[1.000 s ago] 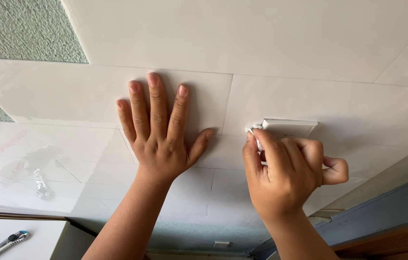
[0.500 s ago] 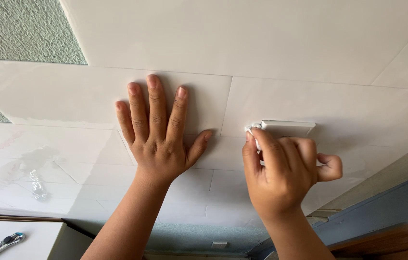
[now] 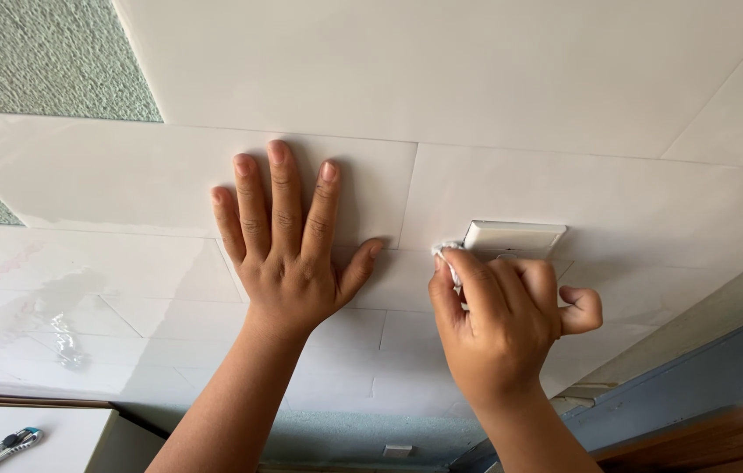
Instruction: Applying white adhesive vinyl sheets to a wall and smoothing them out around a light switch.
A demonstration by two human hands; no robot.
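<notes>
Left hand (image 3: 288,263) flat on white tile (image 3: 170,180), grip released; right hand (image 3: 498,324) clenching cloth (image 3: 449,254) beside switch plate (image 3: 512,236)

cloth: small white wad (image 3: 447,255), pinched in right hand (image 3: 498,328), pressed on tile at switch plate's lower left corner
switch plate: white, rectangular (image 3: 512,236), flush on wall
tile: white, glossy (image 3: 170,188), left of switch plate, left hand (image 3: 288,254) flat on it, fingers spread

no packages, labels, signs or screens anywhere in view here, just plain white tiled wall (image 3: 512,79) with a patch of green textured plaster (image 3: 38,57) up top left.
</notes>
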